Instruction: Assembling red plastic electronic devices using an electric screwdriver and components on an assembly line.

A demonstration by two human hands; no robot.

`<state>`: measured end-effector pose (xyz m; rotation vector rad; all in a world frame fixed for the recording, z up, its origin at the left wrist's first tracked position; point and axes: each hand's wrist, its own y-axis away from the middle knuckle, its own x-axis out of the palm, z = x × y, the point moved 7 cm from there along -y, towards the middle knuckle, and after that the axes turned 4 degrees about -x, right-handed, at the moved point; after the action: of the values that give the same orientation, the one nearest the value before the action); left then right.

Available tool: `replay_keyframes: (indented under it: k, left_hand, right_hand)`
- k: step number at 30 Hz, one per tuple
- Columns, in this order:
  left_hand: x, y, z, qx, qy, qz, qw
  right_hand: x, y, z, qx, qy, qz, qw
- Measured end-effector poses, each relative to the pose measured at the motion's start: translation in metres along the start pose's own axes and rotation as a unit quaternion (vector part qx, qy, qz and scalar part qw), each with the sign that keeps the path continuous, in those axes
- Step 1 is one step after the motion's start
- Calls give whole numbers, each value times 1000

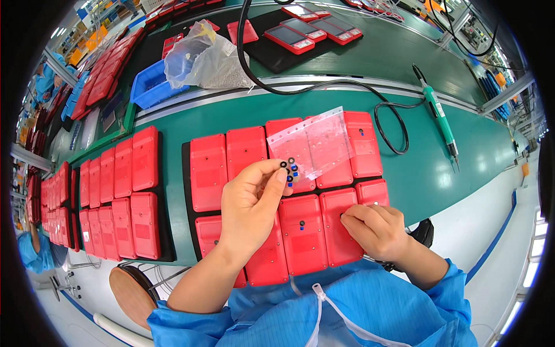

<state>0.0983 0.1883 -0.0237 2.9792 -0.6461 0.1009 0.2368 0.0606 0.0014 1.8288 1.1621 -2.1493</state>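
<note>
Several small black rings with blue tabs (291, 171) are pinched between the thumb and forefinger of my left hand (250, 196), above the middle of the rows of red device housings (266, 254). My right hand (378, 231) has its fingers pressed together at the upper part of a front-row red housing (338, 246). A dark speck shows at those fingertips; its kind is hidden. On the housing to its left sits one black ring with a blue tab (302, 224). A clear plastic bag (329, 136) lies over the back-row housings, just beyond my left hand.
A green electric screwdriver (440, 118) with a black cable lies to the right. More red housings (144, 159) stand in rows on the left. Behind are a blue bin (151, 87), a plastic bag of small parts (217, 63) and red devices with screens (292, 39). A round stool (132, 295) stands lower left.
</note>
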Motion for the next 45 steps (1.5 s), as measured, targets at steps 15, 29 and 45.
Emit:
replay_keyframes:
  k: [15,29,45]
  left_hand:
    - [1,-3,6,-30,-11,15,999]
    - [20,4,9,-76,110,150,980]
    - [19,11,-6,70,-165,80,981]
  right_hand:
    - [-1,-5,-5,100,-74,73,990]
    - [-19,-65,-19,91,-107,-193,971]
    - [4,-54,-40,185,-308,-173,917]
